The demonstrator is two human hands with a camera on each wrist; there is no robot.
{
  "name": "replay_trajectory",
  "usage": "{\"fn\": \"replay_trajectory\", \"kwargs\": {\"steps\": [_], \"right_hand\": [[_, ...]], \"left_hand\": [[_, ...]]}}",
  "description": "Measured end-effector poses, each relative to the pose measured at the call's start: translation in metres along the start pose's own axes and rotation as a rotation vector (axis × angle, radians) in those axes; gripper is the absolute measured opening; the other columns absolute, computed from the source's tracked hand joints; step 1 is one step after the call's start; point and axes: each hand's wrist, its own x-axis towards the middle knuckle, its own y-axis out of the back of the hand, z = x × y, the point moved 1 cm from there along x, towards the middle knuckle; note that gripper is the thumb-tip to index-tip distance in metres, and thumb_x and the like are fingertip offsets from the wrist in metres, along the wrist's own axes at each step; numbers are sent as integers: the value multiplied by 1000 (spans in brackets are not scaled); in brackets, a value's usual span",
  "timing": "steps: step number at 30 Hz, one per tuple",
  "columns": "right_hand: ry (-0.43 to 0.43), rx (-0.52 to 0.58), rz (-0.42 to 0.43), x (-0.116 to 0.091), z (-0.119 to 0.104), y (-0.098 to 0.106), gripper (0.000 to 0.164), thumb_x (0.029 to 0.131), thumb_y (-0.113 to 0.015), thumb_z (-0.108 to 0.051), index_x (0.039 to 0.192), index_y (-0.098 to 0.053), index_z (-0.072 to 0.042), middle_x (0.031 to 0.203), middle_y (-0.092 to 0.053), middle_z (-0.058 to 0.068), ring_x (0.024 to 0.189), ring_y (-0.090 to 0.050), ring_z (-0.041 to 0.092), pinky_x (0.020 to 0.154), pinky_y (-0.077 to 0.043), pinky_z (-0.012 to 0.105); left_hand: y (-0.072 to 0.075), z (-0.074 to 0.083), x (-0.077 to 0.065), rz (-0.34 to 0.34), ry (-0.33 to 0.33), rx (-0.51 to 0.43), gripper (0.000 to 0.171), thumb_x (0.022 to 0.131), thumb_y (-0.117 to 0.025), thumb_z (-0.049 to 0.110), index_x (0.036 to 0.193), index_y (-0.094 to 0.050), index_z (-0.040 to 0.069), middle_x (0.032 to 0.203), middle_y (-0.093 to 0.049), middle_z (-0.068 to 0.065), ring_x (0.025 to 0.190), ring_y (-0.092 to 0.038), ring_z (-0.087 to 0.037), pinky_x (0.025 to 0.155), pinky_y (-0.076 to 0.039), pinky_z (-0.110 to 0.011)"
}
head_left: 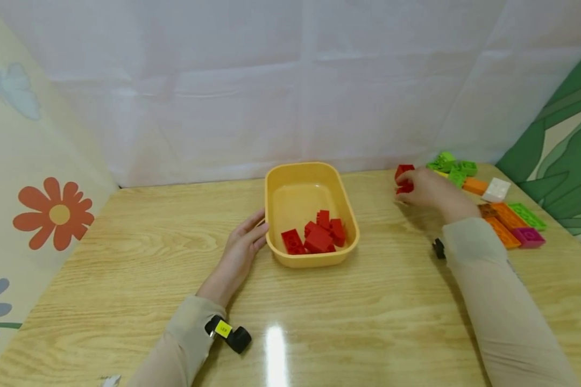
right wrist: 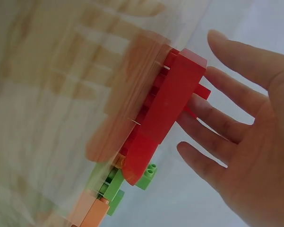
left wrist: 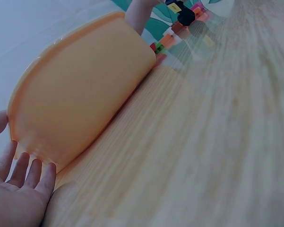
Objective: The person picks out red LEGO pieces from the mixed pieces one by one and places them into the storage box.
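A yellow plastic tub (head_left: 300,260) stands on the wooden table with several red toy bricks (head_left: 319,240) heaped at its near end. My left hand (head_left: 239,250) rests against the tub's left side, its fingers stretched along the outer wall (left wrist: 80,90) and the thumb at the rim. Over at the right, my right hand (head_left: 433,191) reaches to more red bricks (head_left: 405,171). In the right wrist view, its extended fingertips (right wrist: 196,101) touch a long red brick (right wrist: 172,97), while the thumb stays apart from it. A curved red piece (right wrist: 139,158) lies beside that brick.
Green bricks (head_left: 457,166), an orange brick (head_left: 475,186) and a white brick (head_left: 496,190) lie beyond the right hand. Flat orange plates (head_left: 508,216), a green plate (head_left: 526,215) and a magenta brick (head_left: 529,237) lie near the right sleeve. A white cloth (head_left: 222,107) hangs behind the table.
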Motion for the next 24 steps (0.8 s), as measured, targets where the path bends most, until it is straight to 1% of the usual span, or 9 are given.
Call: {"fn": "replay_trajectory", "kwargs": {"steps": [3, 7, 11, 13, 16, 18, 21, 24], "right_hand": [[-2, -12, -8, 1, 2, -2, 48, 81, -68, -20, 119, -58, 8, 116, -58, 37, 100, -54, 45, 88, -47, 63], [-6, -20, -19, -1, 4, -4, 49, 78, -69, -19, 117, -59, 9, 115, -58, 37, 98, -54, 44, 85, -49, 61], [-2, -28, -30, -4, 2, -4, 45, 76, -67, -9, 116, -59, 10, 115, -58, 37, 96, -54, 43, 82, -50, 57], [-17, -22, -39, -5, 1, -3, 44, 76, -65, -4, 118, -58, 9, 117, -57, 37, 96, -53, 42, 81, -51, 55], [-38, -13, -49, -6, 0, -2, 43, 78, -62, 0, 119, -57, 9, 118, -56, 38, 97, -53, 43, 81, -51, 56], [-45, -3, -45, -6, 0, -2, 39, 80, -61, 0, 118, -58, 10, 117, -57, 38, 98, -53, 44, 84, -50, 59], [-50, -3, -47, -6, -1, -2, 37, 83, -61, -4, 116, -57, 10, 117, -59, 37, 101, -54, 45, 87, -49, 61], [-64, 6, -53, -6, -1, -2, 38, 85, -62, -11, 117, -55, 9, 117, -59, 36, 102, -54, 44, 88, -48, 63]], "left_hand": [[0, 0, 0, 0, 3, -4, 51, 93, -51, 6, 142, -38, -1, 151, -37, -14, 129, -43, -23, 87, -52, -11], [1, 0, -1, -2, 7, -9, 51, 93, -51, 6, 142, -38, 0, 151, -38, -13, 129, -43, -23, 87, -52, -11], [1, 0, -1, -3, -1, -2, 51, 93, -51, 6, 142, -38, 0, 151, -37, -13, 130, -42, -24, 88, -52, -11], [2, 0, -1, -1, -6, 1, 51, 93, -50, 6, 142, -38, -1, 151, -37, -14, 130, -42, -24, 88, -52, -12], [2, -1, -1, -3, -15, 10, 51, 94, -49, 6, 142, -36, -2, 152, -36, -15, 130, -41, -25, 88, -52, -12], [3, -1, 0, 0, -15, 5, 51, 93, -50, 6, 142, -37, -2, 152, -36, -15, 130, -41, -26, 88, -52, -12], [3, -1, 0, -4, -21, 7, 51, 93, -49, 5, 142, -36, -3, 152, -36, -16, 131, -41, -27, 88, -52, -12], [3, -1, 0, -5, -26, 8, 51, 93, -49, 5, 142, -36, -3, 152, -35, -16, 131, -40, -27, 87, -52, -11]]}}
